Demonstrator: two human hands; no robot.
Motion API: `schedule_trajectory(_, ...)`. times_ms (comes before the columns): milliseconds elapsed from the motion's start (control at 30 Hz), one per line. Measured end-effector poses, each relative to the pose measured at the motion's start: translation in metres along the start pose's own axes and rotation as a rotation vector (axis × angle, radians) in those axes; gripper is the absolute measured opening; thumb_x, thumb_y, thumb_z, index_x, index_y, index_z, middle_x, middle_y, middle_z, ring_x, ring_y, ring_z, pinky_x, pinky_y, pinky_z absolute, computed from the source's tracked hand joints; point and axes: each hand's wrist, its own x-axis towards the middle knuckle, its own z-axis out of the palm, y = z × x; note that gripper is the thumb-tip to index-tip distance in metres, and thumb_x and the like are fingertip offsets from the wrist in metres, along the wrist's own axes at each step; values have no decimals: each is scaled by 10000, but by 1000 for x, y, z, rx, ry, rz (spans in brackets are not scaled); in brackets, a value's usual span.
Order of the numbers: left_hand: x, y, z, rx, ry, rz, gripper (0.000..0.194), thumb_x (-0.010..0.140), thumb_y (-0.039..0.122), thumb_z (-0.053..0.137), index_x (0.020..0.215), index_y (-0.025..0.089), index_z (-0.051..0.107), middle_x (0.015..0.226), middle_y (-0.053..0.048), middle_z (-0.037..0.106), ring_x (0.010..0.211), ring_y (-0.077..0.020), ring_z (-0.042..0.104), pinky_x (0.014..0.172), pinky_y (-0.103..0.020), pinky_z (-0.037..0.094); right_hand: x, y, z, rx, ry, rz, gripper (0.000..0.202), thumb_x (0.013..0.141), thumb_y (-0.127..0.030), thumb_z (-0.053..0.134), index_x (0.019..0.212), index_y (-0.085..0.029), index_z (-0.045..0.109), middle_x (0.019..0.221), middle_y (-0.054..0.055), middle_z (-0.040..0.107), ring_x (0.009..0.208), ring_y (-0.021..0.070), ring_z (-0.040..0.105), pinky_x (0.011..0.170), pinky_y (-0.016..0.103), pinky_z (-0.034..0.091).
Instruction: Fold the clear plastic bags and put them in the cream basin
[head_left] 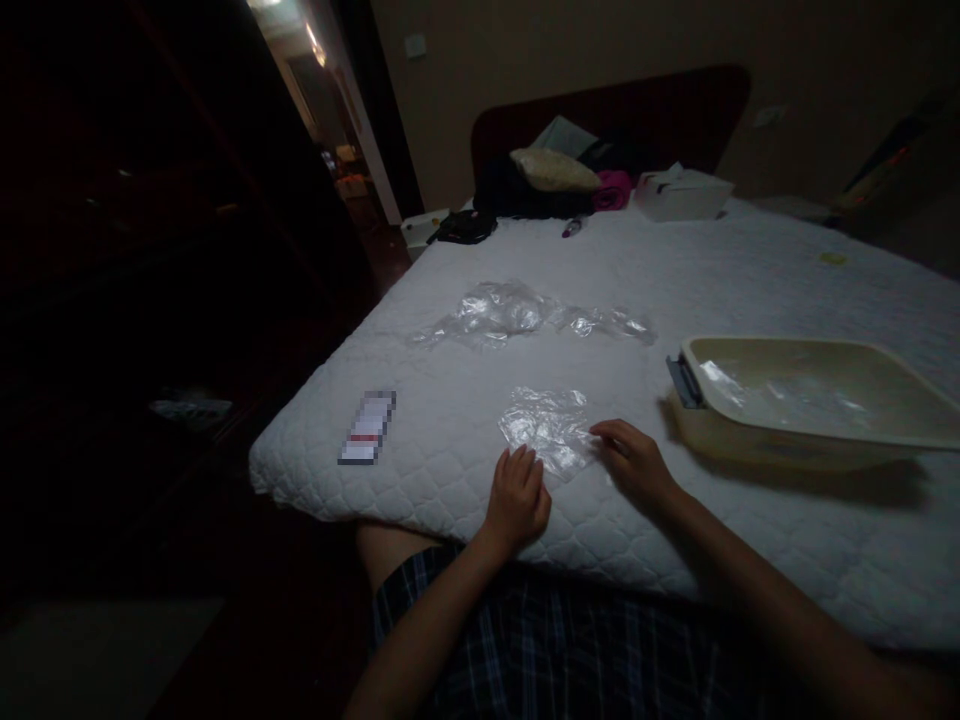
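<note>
A crinkled clear plastic bag (pixel 546 425) lies spread on the white quilted bed in front of me. My left hand (pixel 517 500) rests at its near left edge, palm down with the fingers stretched out. At the bag's right edge, my right hand (pixel 631 458) has thumb and forefinger brought together on the plastic, the other fingers curled. Farther back lies a pile of more clear plastic bags (pixel 502 312). To the right stands a cream plastic bin (pixel 795 455) with a grey latch, holding some clear plastic.
A phone (pixel 367 428) lies left on the mattress (pixel 435 470), whose edge runs close before me. At the head of the bed are a white box (pixel 682 198), a pillow (pixel 555 170), a black bag (pixel 466 227) and a magenta roll (pixel 613 190).
</note>
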Motion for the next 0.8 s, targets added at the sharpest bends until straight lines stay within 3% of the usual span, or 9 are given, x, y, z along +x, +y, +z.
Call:
schedule_trajectory(267, 2, 2, -3, 9, 1, 3, 388, 755, 145, 460, 1140, 110, 488, 1210, -155, 517, 1222, -280, 374, 1004, -538, 298, -34, 6, -26, -121, 12, 37, 163, 814, -249, 487, 924, -204, 599, 909, 72, 620, 854, 208, 590, 756, 367, 491)
schedule_trajectory(400, 1, 1, -2, 5, 3, 11, 433, 759, 139, 445, 1192, 112, 451, 1228, -158, 505, 1226, -280, 373, 1004, -540, 293, -46, -3, -32, -193, -112, -55, 236, 790, -240, 519, 1011, -212, 596, 993, 90, 608, 915, 218, 574, 782, 384, 486)
schedule_trajectory(533, 0, 0, -1, -3, -8, 9, 478, 759, 135, 444, 1235, 118, 407, 1240, -162, 495, 1227, -279, 372, 1005, -547, 285, -52, -7, -31, -282, -233, -166, 342, 753, -200, 522, 1090, -215, 579, 1059, 105, 594, 952, 233, 557, 798, 414, 466)
schedule_trajectory(800, 1, 1, -3, 4, -18, 7, 460, 763, 149, 441, 1222, 123, 418, 1248, -171, 483, 1218, -281, 382, 1000, -550, 289, -56, -4, -22, -366, -210, -175, 300, 772, -167, 486, 1054, -194, 588, 1004, 109, 605, 917, 231, 553, 780, 406, 454)
